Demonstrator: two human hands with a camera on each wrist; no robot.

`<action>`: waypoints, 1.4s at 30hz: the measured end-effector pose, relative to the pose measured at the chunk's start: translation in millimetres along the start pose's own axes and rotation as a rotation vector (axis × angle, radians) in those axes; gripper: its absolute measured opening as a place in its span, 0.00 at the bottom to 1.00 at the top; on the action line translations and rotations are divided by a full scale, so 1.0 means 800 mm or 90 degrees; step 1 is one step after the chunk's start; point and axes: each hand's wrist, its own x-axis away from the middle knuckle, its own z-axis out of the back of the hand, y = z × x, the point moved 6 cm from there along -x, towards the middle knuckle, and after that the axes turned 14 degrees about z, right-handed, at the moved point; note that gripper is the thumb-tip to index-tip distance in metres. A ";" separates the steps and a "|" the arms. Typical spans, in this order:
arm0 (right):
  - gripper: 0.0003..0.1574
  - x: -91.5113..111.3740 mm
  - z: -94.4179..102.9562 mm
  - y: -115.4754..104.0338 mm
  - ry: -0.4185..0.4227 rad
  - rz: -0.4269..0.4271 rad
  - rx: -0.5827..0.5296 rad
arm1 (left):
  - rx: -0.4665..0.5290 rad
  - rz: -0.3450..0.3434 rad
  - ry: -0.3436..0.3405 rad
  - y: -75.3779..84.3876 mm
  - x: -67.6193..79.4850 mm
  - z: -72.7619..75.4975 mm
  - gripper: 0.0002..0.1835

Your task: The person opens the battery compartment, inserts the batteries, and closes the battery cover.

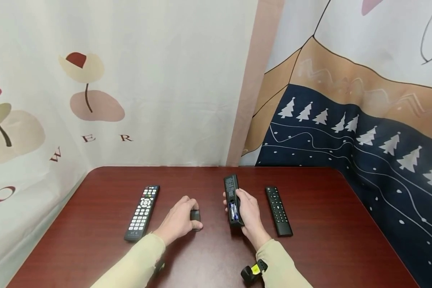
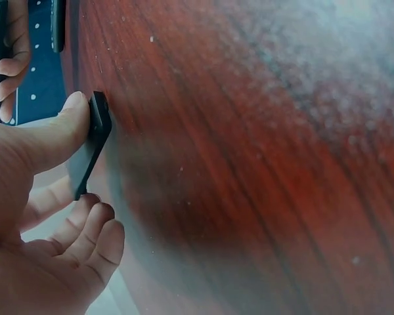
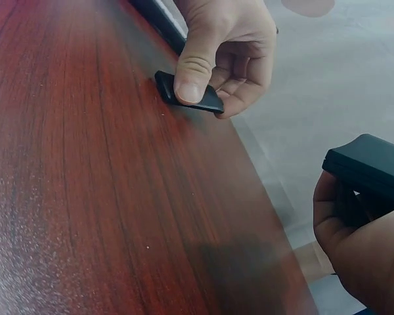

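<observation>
My left hand (image 1: 180, 219) pinches a small black battery cover (image 1: 195, 216) between thumb and fingertips, close over the table. In the left wrist view the cover (image 2: 93, 146) shows edge-on, with a bent end by the thumb. To the right, my right hand (image 1: 250, 210) grips a black remote control (image 1: 231, 192), its back facing up. Batteries (image 1: 233, 211) with blue wrapping lie in its uncovered compartment. The right wrist view shows the end of this remote (image 3: 371, 161) and the left thumb pressed on the cover (image 3: 184, 92).
A black remote with white buttons (image 1: 142, 212) lies on the left of the dark red table (image 1: 104, 188). A slimmer black remote (image 1: 279, 212) lies right of my right hand. Printed curtains (image 1: 173, 80) hang behind the table's far edge.
</observation>
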 end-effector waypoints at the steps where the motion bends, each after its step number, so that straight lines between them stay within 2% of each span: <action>1: 0.27 0.000 -0.001 0.000 -0.001 0.000 0.000 | 0.003 -0.001 0.001 0.000 0.000 0.000 0.22; 18: 0.27 -0.001 -0.003 0.006 -0.004 0.001 0.009 | 0.093 -0.038 -0.017 0.004 -0.002 0.001 0.15; 25: 0.27 -0.002 -0.003 0.008 -0.001 0.004 0.008 | 0.104 -0.040 -0.009 0.012 -0.002 0.003 0.11; 42: 0.25 0.000 -0.005 0.008 0.007 0.003 0.015 | 0.142 -0.068 0.016 0.035 0.005 0.010 0.11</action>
